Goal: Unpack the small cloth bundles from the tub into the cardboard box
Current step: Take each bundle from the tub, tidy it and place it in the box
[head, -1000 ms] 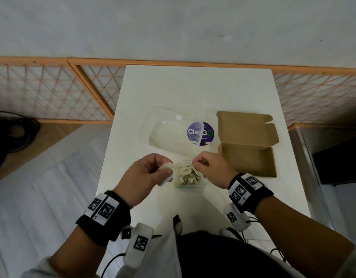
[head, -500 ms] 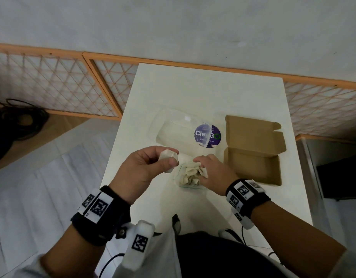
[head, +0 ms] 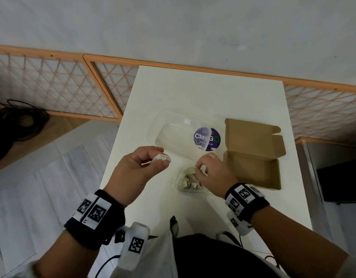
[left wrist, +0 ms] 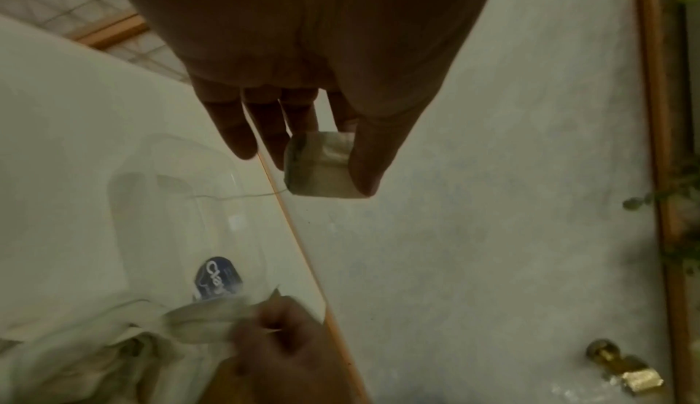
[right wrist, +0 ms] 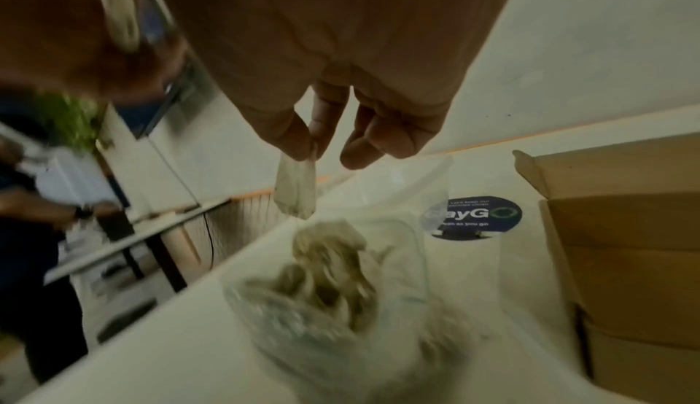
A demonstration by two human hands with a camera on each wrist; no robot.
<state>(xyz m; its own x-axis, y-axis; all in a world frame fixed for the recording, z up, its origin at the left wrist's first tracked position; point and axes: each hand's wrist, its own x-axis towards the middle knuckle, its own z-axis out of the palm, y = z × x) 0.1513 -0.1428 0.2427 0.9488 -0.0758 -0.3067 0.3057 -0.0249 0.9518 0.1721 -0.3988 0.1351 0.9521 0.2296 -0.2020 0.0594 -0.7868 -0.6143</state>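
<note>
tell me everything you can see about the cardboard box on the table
The cardboard box is plain brown card, a shallow mailer type lying open on the white table, right of the tub. Its hinged lid, with side flaps, is folded back flat. The tray looks empty. Neither hand touches it.

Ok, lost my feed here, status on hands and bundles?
Left hand grips one cloth bundle. Right hand pinches another above the tub. Cardboard box open, nothing blocking.

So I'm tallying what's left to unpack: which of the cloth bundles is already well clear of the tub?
The bundle gripped by the left hand, held off to the tub's left. The right hand's piece hangs just over the heap.
</note>
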